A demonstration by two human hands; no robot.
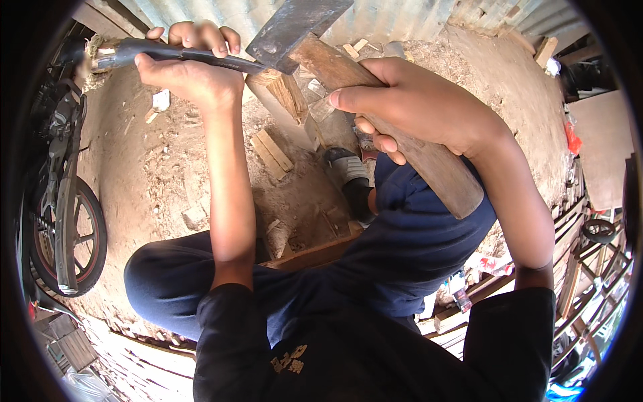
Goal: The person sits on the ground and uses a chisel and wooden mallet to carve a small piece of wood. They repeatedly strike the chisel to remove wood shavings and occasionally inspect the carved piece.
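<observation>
My right hand (415, 104) is wrapped round the wooden handle of a hatchet (429, 157). Its broad dark metal head is at the top centre, close to the thin end of the tool in my other hand. Up at the left, my left hand (191, 63) grips a dark tapered metal tool (144, 51) with a frayed wooden end at its left. This tool lies nearly level, its narrow end just above a split wood block (287, 92). I cannot tell whether the hatchet head touches the tool or the block.
Loose wood pieces (271, 154) and chips lie on the dirt ground (154, 194) between my legs. A motorcycle wheel (84, 234) stands at the left. Corrugated metal sheeting (415, 17) runs along the far side. Slatted wood and a small wheel (598, 231) are at the right.
</observation>
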